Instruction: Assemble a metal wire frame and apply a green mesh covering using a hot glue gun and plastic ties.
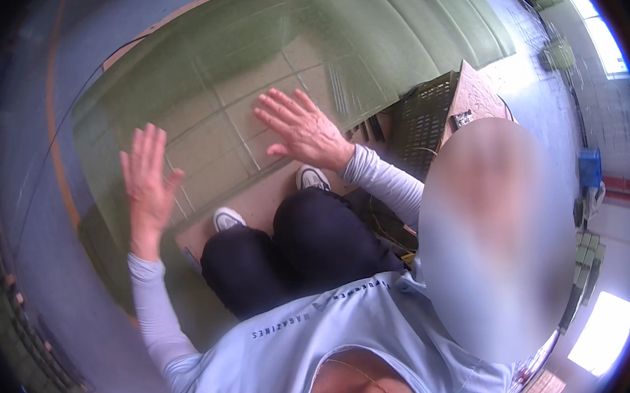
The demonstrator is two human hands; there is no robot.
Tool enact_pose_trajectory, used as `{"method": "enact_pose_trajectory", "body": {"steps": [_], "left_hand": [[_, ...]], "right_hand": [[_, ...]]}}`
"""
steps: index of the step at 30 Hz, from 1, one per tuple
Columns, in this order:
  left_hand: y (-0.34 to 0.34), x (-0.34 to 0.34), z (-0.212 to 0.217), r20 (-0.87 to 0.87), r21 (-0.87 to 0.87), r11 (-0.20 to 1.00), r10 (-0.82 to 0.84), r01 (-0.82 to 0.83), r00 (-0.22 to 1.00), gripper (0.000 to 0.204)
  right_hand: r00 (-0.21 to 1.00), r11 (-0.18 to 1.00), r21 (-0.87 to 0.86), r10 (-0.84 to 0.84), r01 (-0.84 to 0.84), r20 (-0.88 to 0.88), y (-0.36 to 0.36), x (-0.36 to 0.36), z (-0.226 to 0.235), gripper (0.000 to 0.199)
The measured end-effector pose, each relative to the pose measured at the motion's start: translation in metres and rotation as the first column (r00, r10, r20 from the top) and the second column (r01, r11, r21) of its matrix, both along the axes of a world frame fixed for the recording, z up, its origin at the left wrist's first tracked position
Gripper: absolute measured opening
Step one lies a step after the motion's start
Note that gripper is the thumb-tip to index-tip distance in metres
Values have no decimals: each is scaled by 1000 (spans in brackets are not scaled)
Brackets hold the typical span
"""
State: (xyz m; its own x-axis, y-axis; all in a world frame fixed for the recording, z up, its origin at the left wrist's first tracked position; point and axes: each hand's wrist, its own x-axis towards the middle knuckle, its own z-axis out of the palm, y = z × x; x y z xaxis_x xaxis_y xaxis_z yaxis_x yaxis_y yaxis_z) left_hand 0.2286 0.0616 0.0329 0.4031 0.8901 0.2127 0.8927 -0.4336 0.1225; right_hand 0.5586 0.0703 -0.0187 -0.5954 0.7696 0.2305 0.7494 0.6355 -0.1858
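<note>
Both hands are bare and raised in front of me, fingers stretched out and nothing in them. My left hand (pixel 147 182) points forward at the left, above the edge of a large green see-through sheet or netting (pixel 242 44). Further right, my right hand (pixel 307 131) spreads its fingers toward the left over the same sheet. Under the green layer shows a flat tan panel (pixel 198 150) crossed by thin straight lines. The sheet's right part lies in long folds. Whether either hand touches it, I cannot tell.
Beside my right forearm stands a dark slatted crate (pixel 422 116), with a tan board (pixel 472 94) next to it. My shoes (pixel 312 176) rest at the panel's near edge. A blurred oval hides the right side. A blue box (pixel 589 168) is by the right wall.
</note>
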Motion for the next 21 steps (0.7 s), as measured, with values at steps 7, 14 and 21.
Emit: {"method": "enact_pose_trajectory", "body": {"steps": [7,14,21], "left_hand": [[-92,0,-47,-27,4,971,237,-237,971,75],[-110,-13,-67,14,179,936,307,-305,952,71],[-109,-19,-69,21,211,943,258,-256,966,68]], "right_hand": [[999,998,48,-35,33,37,-1,-3,9,71],[999,991,130,-45,41,30,-12,-13,-2,68],[994,983,158,-102,96,36,-22,-15,-8,68]]}}
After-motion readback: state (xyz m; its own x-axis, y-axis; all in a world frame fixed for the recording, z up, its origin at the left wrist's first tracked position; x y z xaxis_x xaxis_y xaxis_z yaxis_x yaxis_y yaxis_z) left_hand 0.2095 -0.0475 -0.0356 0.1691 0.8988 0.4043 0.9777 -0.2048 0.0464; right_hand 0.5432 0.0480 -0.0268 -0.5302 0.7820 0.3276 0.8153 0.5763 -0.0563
